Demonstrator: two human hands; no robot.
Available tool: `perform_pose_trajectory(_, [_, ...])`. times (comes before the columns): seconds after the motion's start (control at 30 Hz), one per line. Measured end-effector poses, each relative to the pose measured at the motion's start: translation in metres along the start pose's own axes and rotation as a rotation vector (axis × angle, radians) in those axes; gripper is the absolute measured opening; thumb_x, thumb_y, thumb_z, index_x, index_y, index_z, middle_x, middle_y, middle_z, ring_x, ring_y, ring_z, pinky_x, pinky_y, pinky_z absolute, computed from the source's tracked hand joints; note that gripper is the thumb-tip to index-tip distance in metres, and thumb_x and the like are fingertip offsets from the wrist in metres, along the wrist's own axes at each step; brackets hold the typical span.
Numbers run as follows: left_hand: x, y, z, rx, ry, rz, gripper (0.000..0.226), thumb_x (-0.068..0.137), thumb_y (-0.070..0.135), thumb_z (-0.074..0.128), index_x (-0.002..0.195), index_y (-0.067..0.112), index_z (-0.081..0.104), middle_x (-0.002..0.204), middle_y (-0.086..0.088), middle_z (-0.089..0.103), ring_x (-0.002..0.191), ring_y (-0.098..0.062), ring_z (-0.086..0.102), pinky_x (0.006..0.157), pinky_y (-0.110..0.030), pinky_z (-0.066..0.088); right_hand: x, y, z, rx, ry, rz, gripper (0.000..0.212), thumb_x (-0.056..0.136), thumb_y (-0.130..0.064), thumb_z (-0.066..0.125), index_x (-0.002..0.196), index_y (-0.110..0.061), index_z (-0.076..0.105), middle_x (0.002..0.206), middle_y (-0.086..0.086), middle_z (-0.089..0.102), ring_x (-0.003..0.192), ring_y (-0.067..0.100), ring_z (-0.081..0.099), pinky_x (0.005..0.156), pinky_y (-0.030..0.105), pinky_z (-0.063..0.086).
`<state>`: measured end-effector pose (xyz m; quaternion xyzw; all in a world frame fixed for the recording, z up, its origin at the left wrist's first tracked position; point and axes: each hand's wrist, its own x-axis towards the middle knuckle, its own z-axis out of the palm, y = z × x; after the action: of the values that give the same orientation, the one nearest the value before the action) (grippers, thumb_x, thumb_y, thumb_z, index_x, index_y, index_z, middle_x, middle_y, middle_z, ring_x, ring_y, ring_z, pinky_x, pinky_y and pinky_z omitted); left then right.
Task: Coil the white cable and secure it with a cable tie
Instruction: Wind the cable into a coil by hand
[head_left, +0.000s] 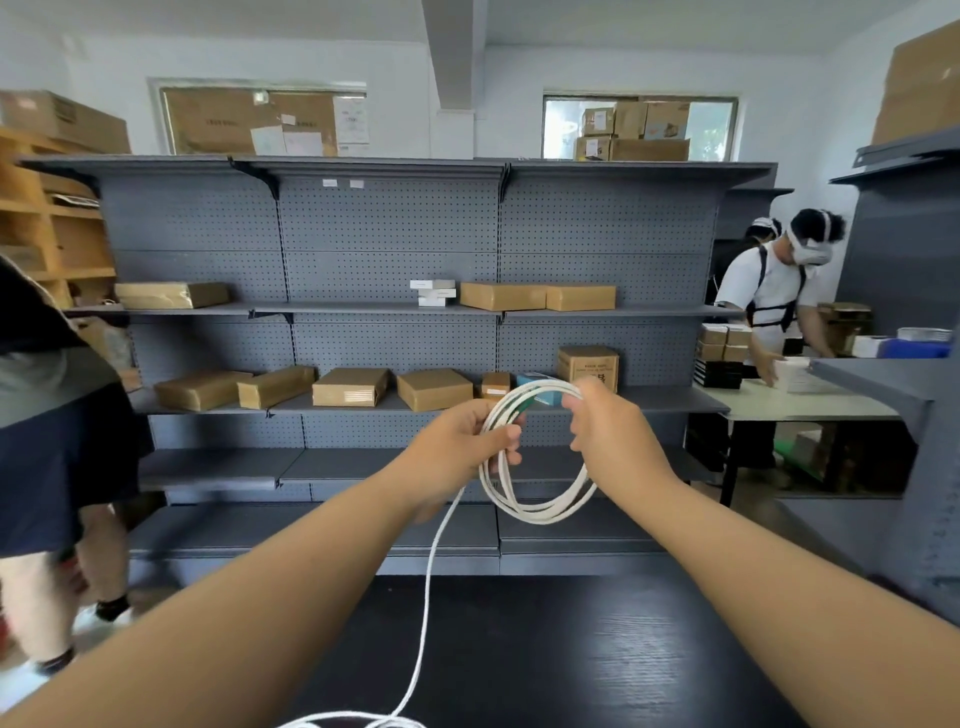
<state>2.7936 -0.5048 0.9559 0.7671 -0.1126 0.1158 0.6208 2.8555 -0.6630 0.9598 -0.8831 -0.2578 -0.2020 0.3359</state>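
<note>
Left hand (457, 447) fingers curled pinching the white cable (540, 512) coil, right hand (605, 428) gripping its top, loose tail trailing to black table (571, 649) near edge

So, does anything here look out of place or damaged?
Nothing looks damaged. The white cable is only partly coiled: left hand and right hand hold the loops, and a loose tail hangs down to the black table.

The worktop (571, 649) is black with a wood-grain surface. Loose turns of the white cable (427, 587) lie on it at the near edge, left of centre. One strand rises from these turns, clear of the worktop.
</note>
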Motion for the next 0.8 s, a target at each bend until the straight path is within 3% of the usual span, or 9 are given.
perform_pose_trajectory(0.17, [0.003, -0.003, 0.0, 0.109, 0.077, 0.063, 0.008, 0.097, 0.02, 0.046, 0.095, 0.024, 0.052, 0.068, 0.002, 0.058, 0.071, -0.011, 0.06, 0.066, -0.025, 0.041, 0.0, -0.009, 0.006, 0.229, 0.092, 0.09, 0.019, 0.099, -0.02, 0.036, 0.094, -0.006, 0.049, 0.079, 0.007, 0.054, 0.069, 0.023, 0.057, 0.069, 0.038, 0.049])
perform_pose_trajectory(0.3, [0.005, 0.0, -0.004, 0.285, 0.164, 0.16, 0.019, 0.098, 0.019, 0.042, 0.083, 0.028, 0.05, 0.063, 0.002, 0.051, 0.05, 0.002, 0.048, 0.051, -0.008, 0.038, 0.001, -0.012, 0.012, 0.289, 0.116, 0.144, 0.02, 0.099, -0.019, 0.034, 0.099, -0.009, 0.051, 0.083, 0.006, 0.055, 0.07, 0.02, 0.061, 0.062, 0.031, 0.045])
perform_pose_trajectory(0.4, [0.006, 0.005, -0.007, 0.429, 0.231, 0.213, 0.029, 0.099, 0.015, 0.039, 0.072, 0.025, 0.045, 0.062, 0.005, 0.046, 0.051, -0.003, 0.044, 0.048, -0.006, 0.036, 0.003, -0.015, 0.017, 0.305, 0.089, 0.152, 0.018, 0.1, -0.021, 0.033, 0.1, -0.011, 0.048, 0.086, 0.005, 0.057, 0.072, 0.018, 0.062, 0.056, 0.025, 0.043])
perform_pose_trajectory(0.5, [0.011, 0.004, -0.016, 0.543, 0.245, 0.245, 0.027, 0.098, 0.015, 0.039, 0.073, 0.02, 0.046, 0.061, 0.007, 0.044, 0.056, -0.006, 0.04, 0.05, -0.012, 0.034, 0.004, -0.02, 0.02, 0.255, 0.069, 0.112, 0.016, 0.1, -0.024, 0.033, 0.102, -0.015, 0.046, 0.091, 0.006, 0.058, 0.079, 0.02, 0.063, 0.064, 0.031, 0.047])
perform_pose_trajectory(0.57, [0.016, 0.004, -0.021, 0.64, 0.222, 0.287, 0.02, 0.098, 0.014, 0.039, 0.083, 0.013, 0.052, 0.066, 0.006, 0.045, 0.059, -0.005, 0.04, 0.054, -0.014, 0.032, 0.004, -0.025, 0.02, 0.187, 0.072, 0.04, 0.018, 0.1, -0.023, 0.033, 0.111, -0.016, 0.045, 0.097, 0.006, 0.058, 0.086, 0.024, 0.062, 0.073, 0.038, 0.049])
perform_pose_trajectory(0.7, [0.022, 0.004, -0.028, 0.828, 0.161, 0.347, 0.02, 0.099, 0.015, 0.038, 0.096, 0.006, 0.056, 0.08, -0.004, 0.051, 0.068, -0.014, 0.042, 0.056, -0.024, 0.025, 0.007, -0.029, 0.021, 0.006, 0.055, -0.093, 0.031, 0.1, -0.021, 0.036, 0.13, -0.015, 0.04, 0.118, 0.006, 0.053, 0.095, 0.019, 0.052, 0.08, 0.032, 0.042])
perform_pose_trajectory(0.8, [0.026, 0.006, -0.034, 0.928, 0.113, 0.352, 0.021, 0.099, 0.016, 0.038, 0.097, 0.006, 0.056, 0.084, -0.006, 0.052, 0.074, -0.018, 0.045, 0.06, -0.023, 0.023, 0.011, -0.028, 0.021, -0.104, -0.022, -0.134, 0.036, 0.1, -0.023, 0.036, 0.135, -0.016, 0.037, 0.13, 0.009, 0.047, 0.106, 0.025, 0.052, 0.087, 0.037, 0.043])
